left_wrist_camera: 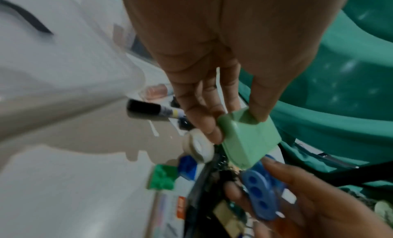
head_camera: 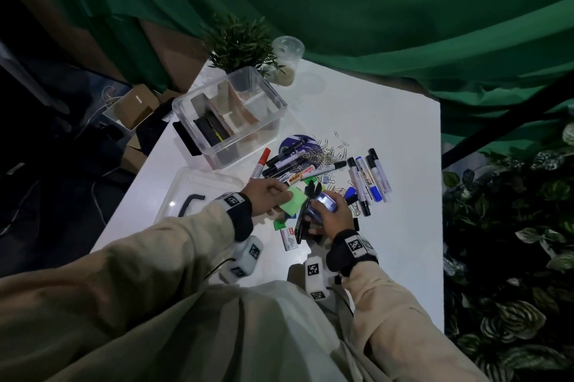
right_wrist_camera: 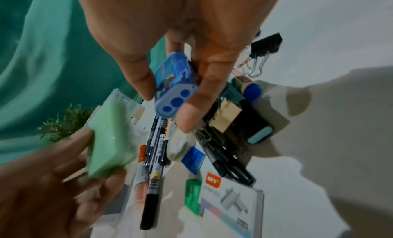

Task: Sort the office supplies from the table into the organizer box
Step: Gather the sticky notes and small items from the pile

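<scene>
left hand (head_camera: 267, 196) pinches a green block (head_camera: 293, 201); right hand (head_camera: 330, 212) holds a blue box (head_camera: 323, 204).

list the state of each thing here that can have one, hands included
left hand: pinching the green block, lifted off the table
right hand: gripping the blue sharpener, lifted
organizer box: open, a few dark items inside
box lid: off, flat on the table
staples box: closed, lying flat
red marker: capped
</scene>
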Tool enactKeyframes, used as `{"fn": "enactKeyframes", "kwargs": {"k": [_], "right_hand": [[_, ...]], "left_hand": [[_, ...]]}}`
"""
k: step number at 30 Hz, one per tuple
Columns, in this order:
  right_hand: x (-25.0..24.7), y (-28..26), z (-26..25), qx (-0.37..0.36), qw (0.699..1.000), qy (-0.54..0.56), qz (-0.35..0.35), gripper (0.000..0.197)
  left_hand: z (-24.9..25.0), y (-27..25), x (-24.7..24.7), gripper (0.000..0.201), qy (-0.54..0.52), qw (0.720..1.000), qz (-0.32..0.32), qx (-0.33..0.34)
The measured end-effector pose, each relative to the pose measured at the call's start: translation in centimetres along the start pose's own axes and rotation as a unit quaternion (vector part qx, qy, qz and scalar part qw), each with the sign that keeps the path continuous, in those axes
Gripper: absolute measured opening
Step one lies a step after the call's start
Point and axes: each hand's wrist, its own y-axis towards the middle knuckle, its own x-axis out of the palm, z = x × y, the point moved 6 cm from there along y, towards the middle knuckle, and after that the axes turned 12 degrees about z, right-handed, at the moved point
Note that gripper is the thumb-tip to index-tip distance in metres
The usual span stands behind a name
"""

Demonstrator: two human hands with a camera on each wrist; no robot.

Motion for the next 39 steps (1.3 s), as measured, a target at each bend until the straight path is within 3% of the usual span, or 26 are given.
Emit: {"fn": "enactKeyframes", "kwargs": {"k": [3, 5, 6, 10, 12, 15, 16, 18, 20, 23, 27, 31, 36, 39], "right_hand": [[0.2, -0.3, 0.2, 0.057, 0.996, 0.065, -0.011, 0.032], [0.3, -0.5, 0.5, 0.111, 0.987, 0.114, -0.024, 0.070], [0.1, -0.9, 0.1, 0.117, 0.984, 0.132, -0.032, 0.079], [-2.1, -0.8, -0.2, 0.098, 0.976, 0.194, -0.017, 0.031], [-2.9, -0.7, 0.3, 0.105, 0.972, 0.212, -0.013, 0.028], [-4.7, -0.4, 1.3, 0.115, 0.968, 0.218, 0.034, 0.043], [-5.4, -0.2, 1.7, 0.121, 0.966, 0.224, 0.048, 0.051], [-6.8, -0.1, 2.1, 0.119, 0.963, 0.233, 0.065, 0.059], [-8.0, 0.0, 2.4, 0.116, 0.963, 0.231, 0.071, 0.044], [-9.1, 0.2, 2.8, 0.119, 0.962, 0.239, 0.059, 0.026], [-9.6, 0.3, 3.4, 0.125, 0.964, 0.229, 0.059, 0.035], [-9.7, 0.5, 4.0, 0.126, 0.968, 0.210, 0.048, 0.041], [-9.4, 0.8, 4.5, 0.128, 0.971, 0.198, 0.043, 0.044], [-9.3, 0.8, 4.7, 0.130, 0.973, 0.184, 0.037, 0.046]], "left_hand": [[1.8, -0.2, 2.5, 0.024, -0.026, 0.999, -0.020, -0.024], [2.8, -0.4, 3.9, 0.026, -0.057, 0.998, -0.028, -0.027], [3.1, -0.5, 4.5, 0.027, -0.064, 0.997, -0.025, -0.028], [4.3, -1.1, 5.4, 0.023, -0.043, 0.999, -0.001, -0.011], [4.4, -1.1, 5.2, 0.024, -0.024, 1.000, 0.002, 0.005], [3.3, -0.1, 4.1, 0.026, 0.029, 0.999, 0.029, 0.027], [2.9, 0.5, 3.5, 0.023, 0.098, 0.993, 0.049, 0.054], [1.7, 1.4, 2.6, 0.022, 0.274, 0.952, 0.077, 0.112], [0.4, 1.8, 2.7, 0.034, 0.382, 0.906, 0.074, 0.167], [-1.0, 1.6, 3.9, 0.045, 0.447, 0.863, 0.070, 0.225], [-0.7, 1.4, 4.5, 0.042, 0.479, 0.833, 0.107, 0.255], [-0.2, 1.3, 4.1, 0.041, 0.456, 0.844, 0.119, 0.255], [-1.4, 2.0, 3.3, 0.028, 0.394, 0.890, 0.115, 0.199], [-1.0, 1.4, 3.2, 0.025, 0.304, 0.922, 0.157, 0.184]]}}
